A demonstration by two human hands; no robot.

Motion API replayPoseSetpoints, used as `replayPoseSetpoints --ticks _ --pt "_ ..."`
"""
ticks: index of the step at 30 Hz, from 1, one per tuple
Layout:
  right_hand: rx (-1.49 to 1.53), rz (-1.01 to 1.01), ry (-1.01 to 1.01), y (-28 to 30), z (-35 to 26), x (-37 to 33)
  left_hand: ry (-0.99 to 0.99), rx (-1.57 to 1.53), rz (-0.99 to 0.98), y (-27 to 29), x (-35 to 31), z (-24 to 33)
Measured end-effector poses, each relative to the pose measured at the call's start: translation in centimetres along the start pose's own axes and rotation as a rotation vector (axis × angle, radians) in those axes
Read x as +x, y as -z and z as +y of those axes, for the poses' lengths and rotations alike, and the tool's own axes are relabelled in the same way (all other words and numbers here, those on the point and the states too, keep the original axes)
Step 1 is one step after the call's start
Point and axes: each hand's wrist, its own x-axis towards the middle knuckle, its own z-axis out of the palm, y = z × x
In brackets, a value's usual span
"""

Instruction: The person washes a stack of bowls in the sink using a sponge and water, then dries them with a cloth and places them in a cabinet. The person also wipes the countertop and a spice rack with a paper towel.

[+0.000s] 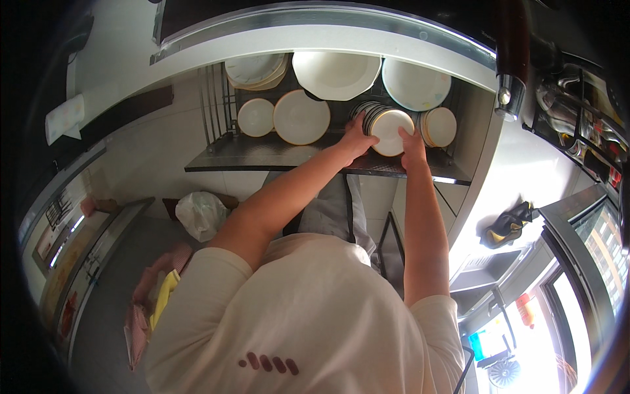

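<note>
A nested stack of small white bowls (392, 133) with golden rims leans on its side in the pull-out dish rack (289, 156). Dark bands show between the bowls. My left hand (358, 142) grips the stack from the left, its thumb near the front bowl's edge. On the right side my right hand (413, 146) is closed on the same stack, thumb over the front rim; its other fingers are mostly hidden. Right beside it stands another group of small white dishes (441, 127). To the left are a white plate (302, 117) and a smaller white dish (256, 117).
Behind stand a large white bowl (336, 73), a big round plate (417, 82) and stacked plates (254, 69). The counter edge (328, 39) overhangs the rack. A plastic bag (201, 215) lies on the floor at left. An open window (587, 243) is at right.
</note>
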Motion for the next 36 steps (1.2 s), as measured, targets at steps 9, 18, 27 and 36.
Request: replayPoseSetpoints --ticks 9,18,27,36 --pt "-0.376 0.001 0.300 -0.7 -1.0 -2.5 -0.066 -0.094 0.005 1.1 3.9 -4.3" --pt "-0.503 0.038 0.496 0.0 -2.2 -4.5 -0.104 -0.136 0.046 1.3 -1.9 -0.5" --pt "-0.381 -0.151 0.575 -8.2 -3.5 -9.7 -0.071 -0.320 0.035 10.3 -7.6 -0.3" --pt "-0.537 -0.358 0.411 -16.1 -1.7 -7.6 0.002 -0.377 0.144 16.5 -4.4 -4.8"
